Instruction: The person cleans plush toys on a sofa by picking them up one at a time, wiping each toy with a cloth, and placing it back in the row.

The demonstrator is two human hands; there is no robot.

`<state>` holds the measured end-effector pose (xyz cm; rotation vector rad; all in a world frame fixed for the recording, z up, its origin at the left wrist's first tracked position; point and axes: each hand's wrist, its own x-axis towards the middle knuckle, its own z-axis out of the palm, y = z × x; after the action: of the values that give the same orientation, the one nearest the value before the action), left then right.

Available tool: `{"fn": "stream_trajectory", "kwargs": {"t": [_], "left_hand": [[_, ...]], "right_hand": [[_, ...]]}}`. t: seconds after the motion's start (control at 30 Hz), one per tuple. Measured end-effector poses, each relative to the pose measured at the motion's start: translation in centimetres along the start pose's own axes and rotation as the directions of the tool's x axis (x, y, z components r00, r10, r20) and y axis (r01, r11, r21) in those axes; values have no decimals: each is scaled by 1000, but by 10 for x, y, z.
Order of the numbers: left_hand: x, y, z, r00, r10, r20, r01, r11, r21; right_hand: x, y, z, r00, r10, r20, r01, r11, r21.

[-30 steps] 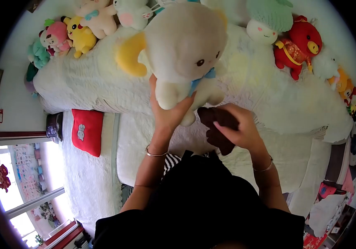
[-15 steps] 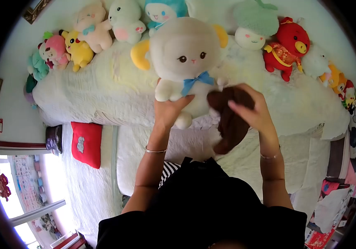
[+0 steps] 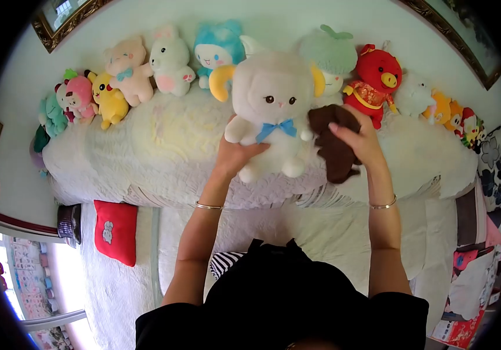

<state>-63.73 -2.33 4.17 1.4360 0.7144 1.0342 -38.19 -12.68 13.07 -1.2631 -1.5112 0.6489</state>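
A large white plush sheep with yellow horns and a blue bow is upright in front of me, facing me. My left hand is closed on its side, thumb across the belly and the other fingers hidden behind it. My right hand grips a dark brown cloth, bunched up and hanging down beside the sheep's other arm. The cloth lies close against that arm; whether they touch I cannot tell.
Plush toys line the top of the covered sofa back, among them a yellow Pikachu, a blue-hooded toy and a red pig. A red cushion lies at left. Framed pictures hang on the wall.
My view has tilted up, showing more wall and picture frames. The brown cloth has swung up and gathered closer under my right hand. My left hand keeps its hold on the sheep.
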Motion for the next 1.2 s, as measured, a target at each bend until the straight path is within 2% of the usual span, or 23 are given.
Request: {"fn": "stream_trajectory", "kwargs": {"t": [0.07,0.13,0.17,0.2,0.27,0.33,0.4,0.5,0.53,0.6,0.67,0.7,0.73,0.8,0.83,0.87,0.97,1.0,1.07,1.1,1.13,1.17,1.2], "left_hand": [[3,0,1,999,-6,32,6,1000,12],[4,2,0,997,-40,60,41,999,-6],[3,4,1,995,-67,75,69,997,-31],[1,6,1,995,-65,76,67,997,-32],[0,12,2,998,-15,62,17,1000,-25],[3,10,7,1000,-21,9,21,999,26],[-1,4,14,999,-39,-32,42,995,88],[13,-18,26,941,269,-205,-224,949,220],[15,-12,29,939,270,-214,-222,949,223],[11,-3,33,937,199,-285,-127,959,253],[8,-1,34,938,230,-259,-167,955,244],[10,0,39,933,225,-282,-164,961,222],[14,2,41,926,220,-306,-163,966,202],[24,-24,34,906,360,-223,-307,921,240],[30,-30,32,902,374,-214,-319,914,252],[32,-37,31,902,378,-209,-323,912,255],[28,-23,34,889,410,-203,-338,887,314],[24,-19,34,876,438,-201,-349,865,360],[25,-19,31,843,508,-178,-406,816,411],[27,-20,27,751,648,-129,-542,716,439],[28,-20,32,788,596,-154,-431,713,553],[31,-34,30,904,396,-163,-388,918,82],[31,-38,29,934,326,-148,-336,941,-49]], "right_hand": [[-4,-15,6,992,-14,126,9,999,46],[6,-10,1,998,68,-9,-69,987,-146],[16,23,-7,990,36,-133,-46,997,-70],[24,23,-14,977,92,-192,-126,977,-173],[9,27,-12,957,113,-266,-108,994,32],[-4,0,14,971,-116,-210,85,985,-150],[-4,9,42,960,-155,-232,68,937,-343],[-24,-4,74,982,-187,-31,176,961,-212],[-29,-18,76,983,-179,40,182,976,-121],[-17,-31,76,974,-204,-103,187,971,-151],[5,-24,80,953,-138,-268,114,988,-103],[10,-17,89,946,-207,-248,185,976,-112],[2,-20,96,986,-146,-85,118,955,-273],[-18,-35,107,947,-273,171,304,933,-191],[-23,-45,103,938,-243,245,288,943,-165],[-20,-51,101,938,-242,247,287,943,-166],[3,-48,94,950,-237,-201,209,966,-149],[10,-27,97,952,-227,-206,203,971,-129],[-7,-16,102,980,-189,57,197,950,-241],[-13,-24,104,966,-220,135,244,947,-209],[-16,-42,105,955,-273,116,292,934,-205],[-10,-54,106,941,-336,27,335,923,-190],[-2,-62,105,918,-391,-65,375,910,-179]]}}
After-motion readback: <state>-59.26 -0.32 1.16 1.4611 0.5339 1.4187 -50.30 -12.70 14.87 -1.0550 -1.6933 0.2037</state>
